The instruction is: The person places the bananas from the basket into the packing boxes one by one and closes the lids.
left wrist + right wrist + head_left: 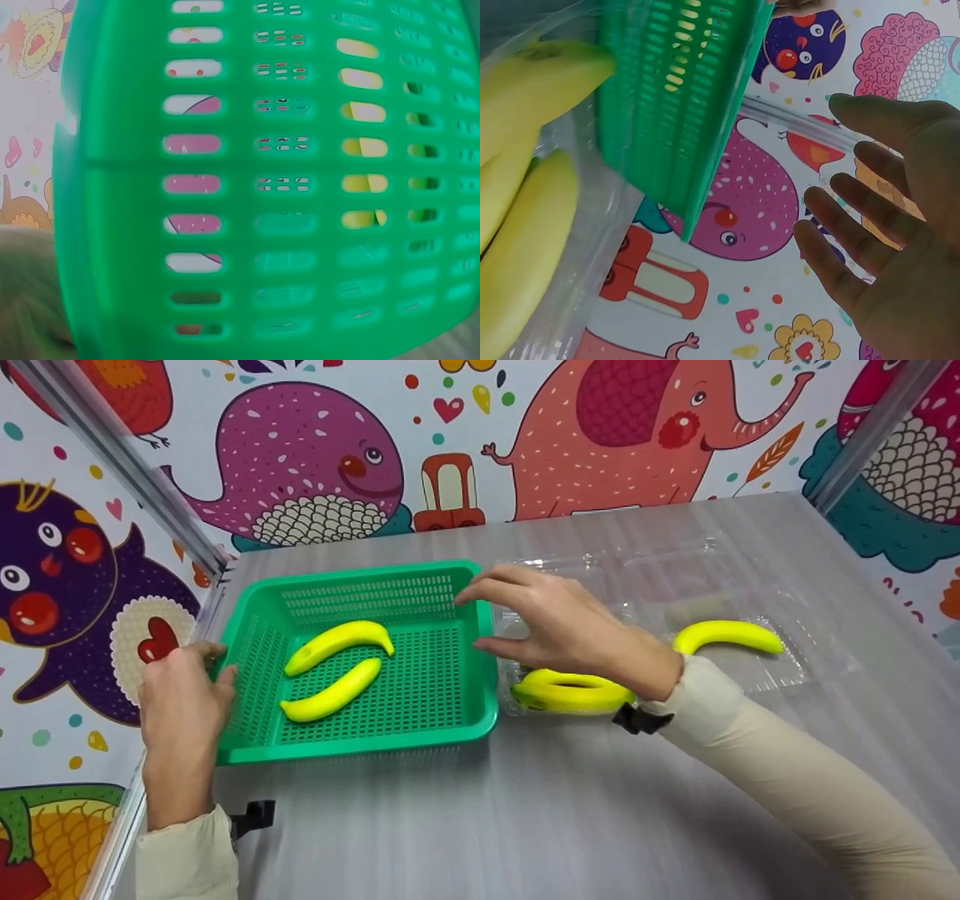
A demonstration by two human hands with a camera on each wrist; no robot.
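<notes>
A green plastic basket [420,740] stands on the table with two yellow bananas [332,690] on its perforated floor. My left hand [184,697] is at the basket's left rim, its fingers and thumb loosely extended; the contact is hard to see. The left wrist view shows the slotted wall [127,225] up close, with yellow behind the slots. My right hand [555,619] hovers by the right rim, fingers spread and apart from it, holding nothing. Beneath that forearm, bananas [577,697] lie in a clear plastic container [604,225], partly hidden by the hand.
Another banana [731,635] lies in a clear plastic tray [784,679] on the right. Metal frame posts [142,480] and a printed animal backdrop [465,435] bound the grey table [450,825] at the left and back.
</notes>
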